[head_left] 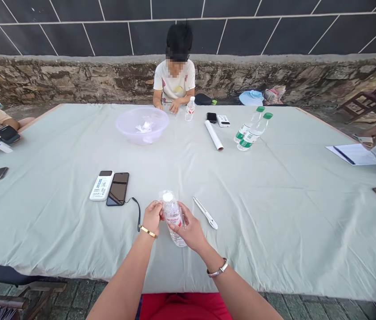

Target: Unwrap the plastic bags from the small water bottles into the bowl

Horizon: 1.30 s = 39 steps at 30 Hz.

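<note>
A small clear water bottle with a white cap and a red-and-white label stands slightly tilted near the table's front edge. Clear plastic film shows loosely around its cap and upper part. My right hand is wrapped round the bottle's right side, thumb across the label. On the other side, my left hand is closed in a pinch beside the bottle's neck, at the film's edge. Exactly how much film the fingers grip is hidden. A white pen-like cutter lies right of my hands.
Left of my hands lie a phone with a strap and a white power bank. Farther back are a purple basin, a white roll and two green-capped bottles. A person sits opposite, beside another bottle.
</note>
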Each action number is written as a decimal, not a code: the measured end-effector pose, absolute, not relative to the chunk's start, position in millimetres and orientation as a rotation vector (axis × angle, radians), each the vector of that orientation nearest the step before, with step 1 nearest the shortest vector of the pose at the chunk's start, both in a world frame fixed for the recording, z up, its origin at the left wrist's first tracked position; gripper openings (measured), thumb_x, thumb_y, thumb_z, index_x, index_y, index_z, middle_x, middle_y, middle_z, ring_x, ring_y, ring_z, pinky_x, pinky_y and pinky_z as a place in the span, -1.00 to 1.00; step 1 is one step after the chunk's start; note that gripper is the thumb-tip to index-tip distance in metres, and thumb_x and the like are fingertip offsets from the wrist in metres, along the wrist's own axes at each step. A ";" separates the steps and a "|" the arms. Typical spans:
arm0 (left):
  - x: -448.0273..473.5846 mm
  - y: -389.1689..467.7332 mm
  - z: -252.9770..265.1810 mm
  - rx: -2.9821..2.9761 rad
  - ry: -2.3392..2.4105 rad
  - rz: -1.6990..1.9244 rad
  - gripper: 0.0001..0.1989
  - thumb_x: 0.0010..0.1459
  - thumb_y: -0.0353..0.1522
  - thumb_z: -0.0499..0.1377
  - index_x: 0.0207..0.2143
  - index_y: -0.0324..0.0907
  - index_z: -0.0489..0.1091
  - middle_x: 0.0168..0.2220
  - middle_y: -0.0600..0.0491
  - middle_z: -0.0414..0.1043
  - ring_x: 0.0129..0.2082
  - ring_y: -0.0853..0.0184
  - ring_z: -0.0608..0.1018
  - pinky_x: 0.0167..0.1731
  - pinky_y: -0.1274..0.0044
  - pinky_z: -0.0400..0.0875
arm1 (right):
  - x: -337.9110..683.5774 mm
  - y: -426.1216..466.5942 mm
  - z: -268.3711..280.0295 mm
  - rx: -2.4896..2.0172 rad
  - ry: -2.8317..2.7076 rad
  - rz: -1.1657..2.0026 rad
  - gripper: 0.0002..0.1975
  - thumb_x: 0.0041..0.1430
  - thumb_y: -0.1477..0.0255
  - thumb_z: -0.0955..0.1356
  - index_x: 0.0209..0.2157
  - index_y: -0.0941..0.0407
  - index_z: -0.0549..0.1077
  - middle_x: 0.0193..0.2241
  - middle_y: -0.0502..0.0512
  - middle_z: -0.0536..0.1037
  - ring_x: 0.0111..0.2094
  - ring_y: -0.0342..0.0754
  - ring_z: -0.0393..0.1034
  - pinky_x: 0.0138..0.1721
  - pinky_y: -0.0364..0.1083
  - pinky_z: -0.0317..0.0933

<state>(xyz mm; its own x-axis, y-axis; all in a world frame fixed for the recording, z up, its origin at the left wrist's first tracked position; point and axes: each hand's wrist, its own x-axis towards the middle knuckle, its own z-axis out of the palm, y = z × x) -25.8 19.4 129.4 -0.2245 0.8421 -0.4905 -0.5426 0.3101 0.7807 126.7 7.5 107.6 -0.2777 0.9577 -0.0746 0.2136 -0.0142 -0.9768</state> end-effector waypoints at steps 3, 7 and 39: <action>-38.7 21.1 136.4 0.215 1.117 1.250 -0.68 -0.04 -0.32 0.27 -0.65 -0.17 0.17 -0.72 0.23 0.13 -0.67 0.46 0.31 -0.61 0.60 0.22 | 130.3 8.4 109.5 -1.241 -1.535 1.404 -0.24 -0.05 0.26 0.46 0.18 0.03 0.17 0.06 0.15 0.41 0.00 0.08 0.36 0.06 0.11 0.20; -58.9 24.7 141.8 0.014 1.017 1.176 -0.71 0.05 -0.41 0.17 -0.63 -0.17 0.14 -0.72 0.23 0.09 -0.68 0.46 0.32 -0.61 0.58 0.28 | 134.7 10.1 113.1 -1.145 -1.449 1.638 -0.24 -0.08 0.27 0.49 0.16 0.05 0.20 -0.01 0.16 0.46 -0.06 0.06 0.39 0.03 0.10 0.21; -39.0 10.6 122.7 0.260 1.143 1.404 -0.64 -0.14 -0.22 0.35 -0.47 -0.16 0.23 -0.49 0.18 0.36 -0.52 0.46 0.46 -0.51 0.57 0.40 | 133.1 7.1 114.9 -0.942 -0.728 2.234 -0.36 0.09 -0.11 0.14 -0.11 0.11 0.45 -0.13 0.26 0.53 -0.17 0.13 0.47 -0.16 0.12 0.32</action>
<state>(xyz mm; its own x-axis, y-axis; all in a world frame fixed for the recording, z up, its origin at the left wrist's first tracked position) -39.0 10.6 122.7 -0.2302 0.8539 -0.4668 -0.6304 0.2346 0.7399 133.1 7.1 114.9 -0.5677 0.7002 -0.4330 -0.3108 -0.6693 -0.6749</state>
